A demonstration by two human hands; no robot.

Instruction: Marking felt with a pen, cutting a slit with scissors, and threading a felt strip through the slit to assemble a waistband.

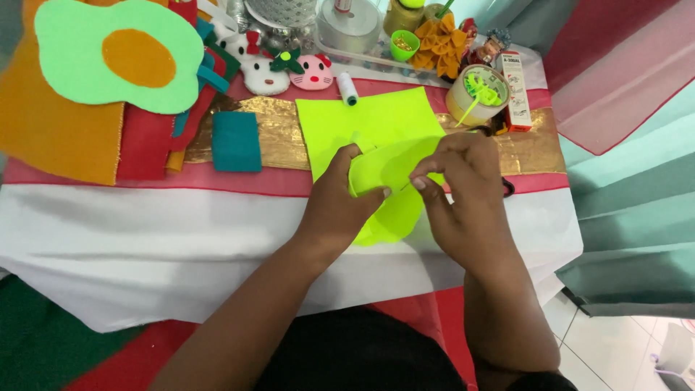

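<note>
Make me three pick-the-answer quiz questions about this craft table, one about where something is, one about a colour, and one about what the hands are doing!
1. Where does the teal felt rectangle lie?
A. on the gold band, left of the yellow-green sheet
B. on the floor
C. under the right hand

2. What colour is the oval in the middle of the big light green felt shape?
A. blue
B. orange
C. black

3. What are the hands doing?
A. resting flat on the table
B. both pinching a rounded yellow-green felt piece
C. holding a cup

Answers:
1 A, it sits on the gold band beside the yellow-green sheet.
2 B, the oval is orange.
3 B, the left hand and right hand grip the felt piece at its edge.
</note>
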